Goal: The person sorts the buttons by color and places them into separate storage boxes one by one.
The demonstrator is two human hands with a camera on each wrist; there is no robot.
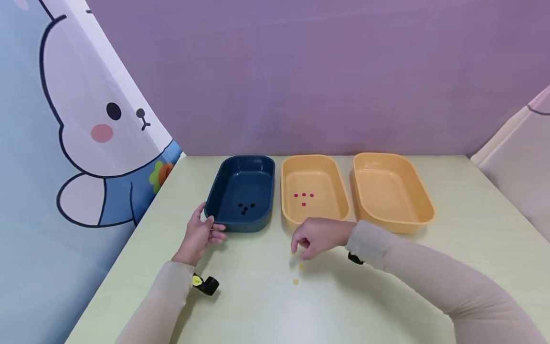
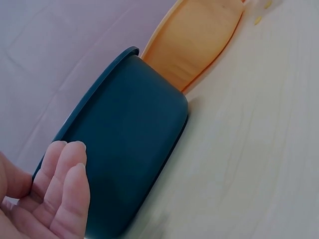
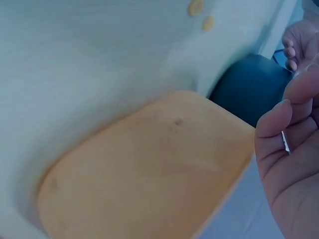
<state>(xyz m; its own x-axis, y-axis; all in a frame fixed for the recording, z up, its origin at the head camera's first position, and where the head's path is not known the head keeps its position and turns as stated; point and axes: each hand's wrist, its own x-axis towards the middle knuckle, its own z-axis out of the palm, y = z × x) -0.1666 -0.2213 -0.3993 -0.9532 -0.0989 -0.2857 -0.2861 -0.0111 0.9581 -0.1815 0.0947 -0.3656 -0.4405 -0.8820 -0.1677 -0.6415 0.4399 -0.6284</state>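
My left hand (image 1: 199, 237) is at the near left corner of a dark blue tray (image 1: 240, 227), touching it. In the left wrist view its bent fingers (image 2: 72, 194) lie before the tray's outer wall, the thumb at the left by the rim. Over the table my right hand (image 1: 320, 235) is palm down, fingers bent, with index finger and thumb pointing down and apart. Just under the index fingertip shows a small yellow disc (image 1: 292, 253). Nearer the front lie two more, a yellow disc (image 1: 301, 267) and another yellow disc (image 1: 295, 282). Nothing held is visible.
Several black discs lie in the blue tray. The middle yellow-orange tray (image 1: 337, 205) holds several dark pink discs (image 1: 303, 195). To its right stands another yellow-orange tray (image 1: 388, 184). The pale table (image 1: 240, 306) ends at a purple cloth (image 1: 301, 86).
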